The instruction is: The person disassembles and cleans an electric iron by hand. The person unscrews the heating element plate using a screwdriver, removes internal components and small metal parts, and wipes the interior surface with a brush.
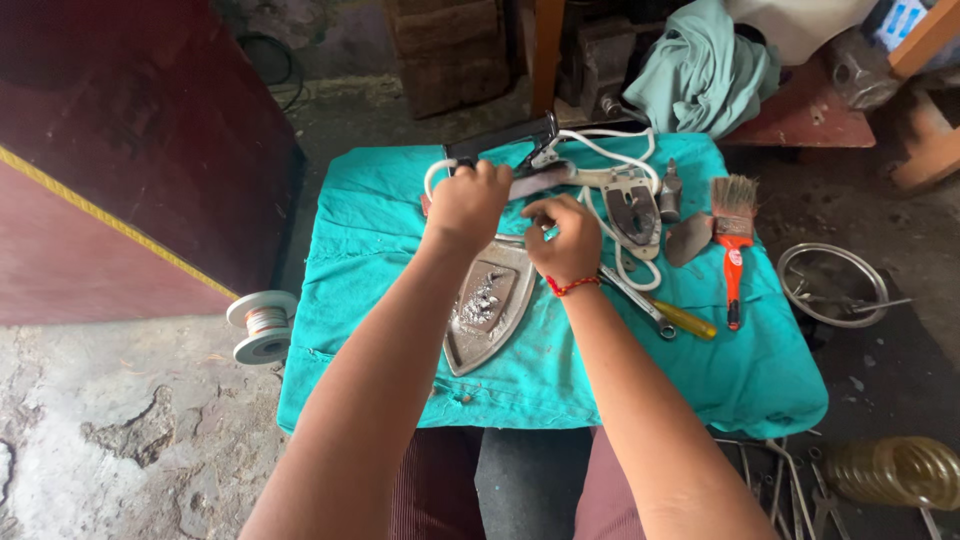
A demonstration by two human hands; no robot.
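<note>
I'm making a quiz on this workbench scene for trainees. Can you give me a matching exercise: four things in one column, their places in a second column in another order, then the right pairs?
Things:
1. paintbrush
2. wire spool
3. metal soleplate
4. round metal dish

Places:
A. on the ground left of the teal cloth
B. on the cloth, below the left hand and right hand
C. on the ground right of the cloth
D. on the cloth's right part, bristles pointing away from the person

Pairs: 1-D, 2-A, 3-B, 4-C
</note>
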